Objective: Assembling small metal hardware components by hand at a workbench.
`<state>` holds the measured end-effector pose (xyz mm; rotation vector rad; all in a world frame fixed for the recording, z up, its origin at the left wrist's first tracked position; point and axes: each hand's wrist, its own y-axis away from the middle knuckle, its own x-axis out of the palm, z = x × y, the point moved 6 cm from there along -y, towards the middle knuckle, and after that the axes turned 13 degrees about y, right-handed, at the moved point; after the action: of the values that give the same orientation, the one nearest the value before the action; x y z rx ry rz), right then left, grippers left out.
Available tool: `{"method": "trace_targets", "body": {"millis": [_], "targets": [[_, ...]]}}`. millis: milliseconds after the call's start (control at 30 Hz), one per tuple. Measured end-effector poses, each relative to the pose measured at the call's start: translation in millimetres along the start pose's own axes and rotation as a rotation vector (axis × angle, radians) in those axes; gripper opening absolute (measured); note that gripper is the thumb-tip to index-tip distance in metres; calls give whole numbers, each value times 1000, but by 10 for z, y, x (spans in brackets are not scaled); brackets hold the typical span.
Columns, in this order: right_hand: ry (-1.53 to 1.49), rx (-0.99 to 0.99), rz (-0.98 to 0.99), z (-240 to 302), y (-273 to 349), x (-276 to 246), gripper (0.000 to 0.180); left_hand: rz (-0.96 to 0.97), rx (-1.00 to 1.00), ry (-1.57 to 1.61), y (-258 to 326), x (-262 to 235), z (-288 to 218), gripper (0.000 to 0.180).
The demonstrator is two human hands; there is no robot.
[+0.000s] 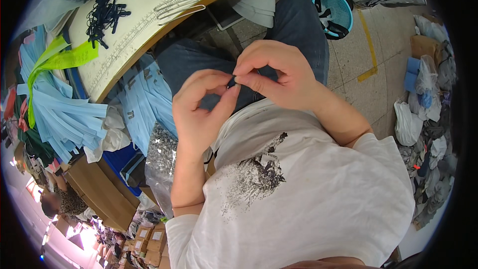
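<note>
Dark and tiny, the small piece (232, 82) sits pinched between your two hands, held over your lap in front of your white shirt (298, 189). Your left hand (201, 107) closes thumb and forefinger on it from below, and your right hand (271, 74) nips it from above, fingertips touching; what kind of piece it is you cannot tell. To your left, a clear plastic bag (160, 162) lies open and full of small grey metal bits, just beside a blue bin (119, 159) and stacked cardboard boxes (99, 194). On the white surface (149, 15) lies a heap of dark elastic loops (104, 12). Light blue cloth pieces (64, 114) hang beside it. Farther off, a teal basket (333, 12) on the floor holds dark straps.
</note>
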<state>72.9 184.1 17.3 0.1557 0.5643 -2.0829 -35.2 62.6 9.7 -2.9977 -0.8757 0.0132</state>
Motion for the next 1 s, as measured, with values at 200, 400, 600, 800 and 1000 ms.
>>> {"method": "trace_targets", "body": {"millis": [200,400,600,800,1000], "targets": [[170,-156,-123,0,42,-33,20,-58,-191,272,90,2,124,18],[157,-287,-151,85,78,-16,18,-69,-235,432,97,16,154,21],[-121,186,164,-126,21,71,13,-94,-95,210,85,2,99,21],[-334,290,145,-189,64,118,10,-100,53,-39,73,12,29,26],[-590,579,99,-297,96,138,11,-103,93,115,96,2,43,26]]}}
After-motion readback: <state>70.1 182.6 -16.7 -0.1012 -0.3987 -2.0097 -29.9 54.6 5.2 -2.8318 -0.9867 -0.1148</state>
